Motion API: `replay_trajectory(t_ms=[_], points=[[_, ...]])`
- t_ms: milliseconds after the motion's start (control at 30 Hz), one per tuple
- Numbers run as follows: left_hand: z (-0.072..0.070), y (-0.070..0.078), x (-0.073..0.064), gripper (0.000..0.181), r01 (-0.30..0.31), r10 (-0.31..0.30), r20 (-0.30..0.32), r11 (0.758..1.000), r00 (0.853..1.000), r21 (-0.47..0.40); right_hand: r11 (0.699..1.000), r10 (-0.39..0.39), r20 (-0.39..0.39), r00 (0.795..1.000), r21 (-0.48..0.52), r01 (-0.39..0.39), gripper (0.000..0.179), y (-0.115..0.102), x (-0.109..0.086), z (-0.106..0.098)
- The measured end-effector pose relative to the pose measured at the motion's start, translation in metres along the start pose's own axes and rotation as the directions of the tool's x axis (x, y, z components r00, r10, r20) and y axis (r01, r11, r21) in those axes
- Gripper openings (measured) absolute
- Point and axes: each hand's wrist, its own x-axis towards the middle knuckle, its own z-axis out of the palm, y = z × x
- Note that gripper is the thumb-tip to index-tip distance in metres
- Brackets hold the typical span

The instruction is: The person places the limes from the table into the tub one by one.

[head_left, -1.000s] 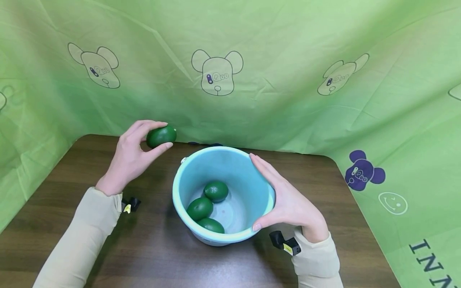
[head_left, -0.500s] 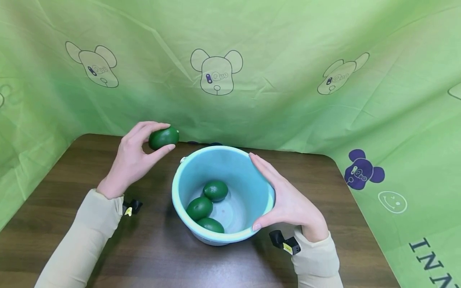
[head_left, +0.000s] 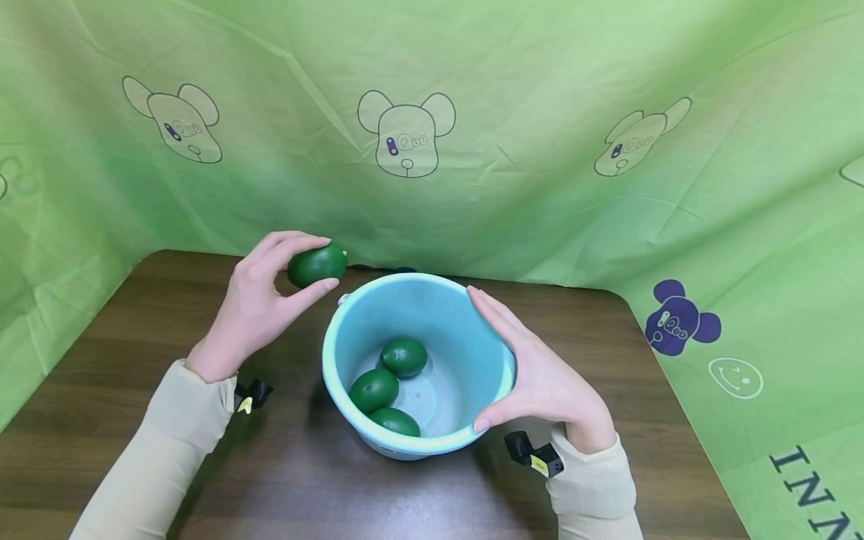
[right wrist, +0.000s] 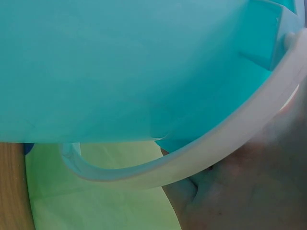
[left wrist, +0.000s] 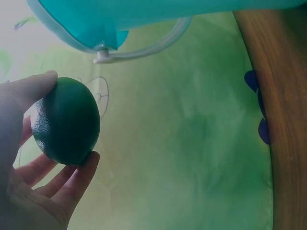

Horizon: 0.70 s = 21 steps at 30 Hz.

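In the head view my left hand (head_left: 259, 304) pinches a dark green lime (head_left: 317, 265) between thumb and fingertips. It holds the lime in the air, left of and beyond the light blue bucket (head_left: 466, 352). The left wrist view shows the thumb on top of the lime (left wrist: 67, 122) and the fingers below it. My right hand (head_left: 536, 367) grips the bucket's right side, with thumb and fingers spread along the rim. Three limes (head_left: 374, 391) lie together at the left of the bucket's floor. In the right wrist view, the hand is partly hidden behind the bucket's pale handle (right wrist: 211, 148).
The bucket stands upright on a dark brown wooden table (head_left: 270, 480). A green cloth (head_left: 513, 217) with printed bear heads hangs behind the table and down both sides. Each wrist wears a small black camera (head_left: 536, 455).
My left hand has moved a little to the right and slightly nearer with the lime, towards the bucket's rim. The right hand, the bucket and the limes inside have stayed in place.
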Motion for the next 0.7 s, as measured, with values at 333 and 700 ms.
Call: replay_trajectory(t_ms=[333,700], points=[[0.004,0.011,-0.002,0.055,-0.05,0.049,-0.026,0.998,0.998,-0.025,1.0,0.003,0.0,1.0,0.003,-0.003,0.145,-0.001,0.0,0.0],[0.009,0.021,-0.004,0.057,-0.074,0.073,-0.026,0.996,0.997,-0.046,1.0,0.01,0.001,1.0,0.011,-0.01,0.145,-0.001,0.0,-0.001]])
